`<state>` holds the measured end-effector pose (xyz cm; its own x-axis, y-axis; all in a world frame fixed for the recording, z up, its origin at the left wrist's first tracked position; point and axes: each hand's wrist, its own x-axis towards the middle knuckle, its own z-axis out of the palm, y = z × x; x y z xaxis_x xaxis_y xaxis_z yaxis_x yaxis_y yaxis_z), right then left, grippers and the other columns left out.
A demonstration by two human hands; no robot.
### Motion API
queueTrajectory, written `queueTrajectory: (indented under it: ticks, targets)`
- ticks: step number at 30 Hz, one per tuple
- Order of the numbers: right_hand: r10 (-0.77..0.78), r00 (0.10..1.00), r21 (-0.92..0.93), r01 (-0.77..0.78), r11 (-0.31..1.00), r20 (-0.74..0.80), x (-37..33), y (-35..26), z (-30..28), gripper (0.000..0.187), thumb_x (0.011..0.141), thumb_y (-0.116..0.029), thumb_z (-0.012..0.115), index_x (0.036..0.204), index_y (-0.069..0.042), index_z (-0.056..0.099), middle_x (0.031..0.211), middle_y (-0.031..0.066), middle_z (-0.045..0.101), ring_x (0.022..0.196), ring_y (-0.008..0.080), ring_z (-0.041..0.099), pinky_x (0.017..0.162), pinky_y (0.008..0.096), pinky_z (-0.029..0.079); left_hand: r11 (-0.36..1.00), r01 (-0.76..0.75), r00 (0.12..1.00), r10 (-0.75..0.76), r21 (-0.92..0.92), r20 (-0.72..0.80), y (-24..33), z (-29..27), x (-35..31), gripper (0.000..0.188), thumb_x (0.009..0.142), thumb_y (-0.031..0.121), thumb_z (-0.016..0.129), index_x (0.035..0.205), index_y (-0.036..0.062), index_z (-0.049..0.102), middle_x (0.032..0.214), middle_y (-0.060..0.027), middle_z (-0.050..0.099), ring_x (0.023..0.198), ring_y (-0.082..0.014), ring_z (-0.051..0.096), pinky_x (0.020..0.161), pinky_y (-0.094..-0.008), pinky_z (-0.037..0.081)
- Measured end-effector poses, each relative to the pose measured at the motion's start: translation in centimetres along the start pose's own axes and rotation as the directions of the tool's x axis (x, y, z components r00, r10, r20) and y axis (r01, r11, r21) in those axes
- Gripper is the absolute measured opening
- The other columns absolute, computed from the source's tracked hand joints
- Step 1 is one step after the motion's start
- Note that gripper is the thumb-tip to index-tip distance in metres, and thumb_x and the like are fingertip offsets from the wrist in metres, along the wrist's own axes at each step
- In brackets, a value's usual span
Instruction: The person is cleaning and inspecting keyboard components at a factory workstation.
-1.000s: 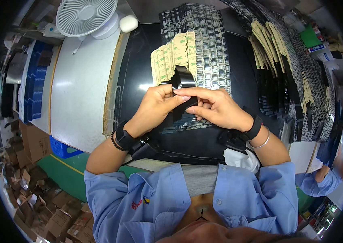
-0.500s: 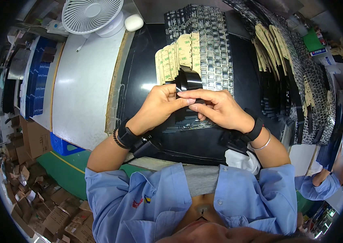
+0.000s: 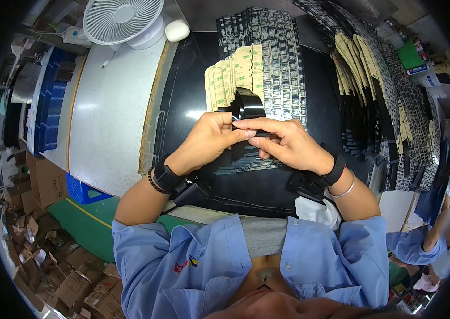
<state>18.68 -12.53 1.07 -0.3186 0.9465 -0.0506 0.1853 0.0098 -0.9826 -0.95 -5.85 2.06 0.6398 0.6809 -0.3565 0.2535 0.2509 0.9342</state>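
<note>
Black strip (image 3: 247,103) — lower end hidden by both hands' (image 3: 211,141) grip.

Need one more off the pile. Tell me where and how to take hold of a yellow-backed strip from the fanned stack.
Probably pinch the near end of the leftmost yellow-backed strip, coming from the left. The strips overlap rightward like a fan, so only that one's long edge lies free; both hands and the black part crowd the near right ends.
</note>
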Motion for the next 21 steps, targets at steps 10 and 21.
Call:
queueTrajectory:
  ticks: [10,21]
  targets:
    - [0.057,0.997,0.005,-0.057,0.998,0.055,-0.07,-0.1,-0.36,0.039,0.089,-0.007,0.065,0.128,-0.012,0.062,0.075,0.0053,0.067,0.063,0.0079,0.063,0.058,0.0238,0.051,0.999,-0.004,1.0,0.003,-0.038,-0.02,-0.1,0.24,-0.08,0.011,0.089,0.013,0.07,0.09,0.0023,0.071,0.065,0.0095,0.054,0.058,0.0019,0.041,0.049,-0.0183,0.03]
    - [-0.078,0.997,-0.031,0.078,0.996,0.004,0.05,0.1,-0.49,0.038,0.089,-0.004,0.066,0.126,-0.011,0.063,0.073,0.0042,0.066,0.06,0.0043,0.058,0.055,0.0228,0.049,0.996,-0.004,0.999,0.009,0.09,-0.054,-0.73,0.08,0.01,0.013,0.091,0.015,0.068,0.095,0.0036,0.073,0.064,0.0101,0.053,0.056,0.0022,0.039,0.048,-0.0191,0.028]
